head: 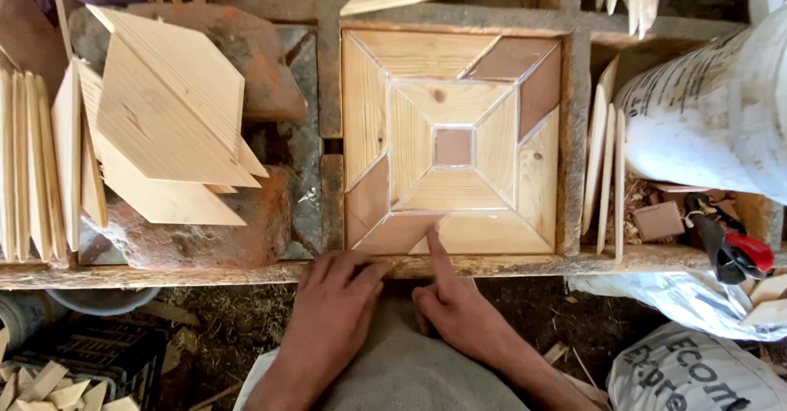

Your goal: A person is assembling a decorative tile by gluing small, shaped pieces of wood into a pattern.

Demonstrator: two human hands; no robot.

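Observation:
A square panel [452,145] of light and reddish-brown wood pieces sits inside a wooden frame [575,140] on the bench. Its pieces ring a small brown centre square [452,146]. My right hand [455,304] points its index finger onto the panel's bottom edge, where a brown piece [393,232] meets a pale piece [496,235]. My left hand [332,300] lies flat, fingers together, on the front rail [164,275] just below the panel's lower left corner. Neither hand holds anything.
Stacks of pale diamond-shaped wood pieces [168,116] lie on bricks at the left. Thin pieces [605,157] stand on edge right of the frame. A white sack [713,116] and a red-and-black tool [734,251] are at the right. A crate [90,354] of offcuts sits lower left.

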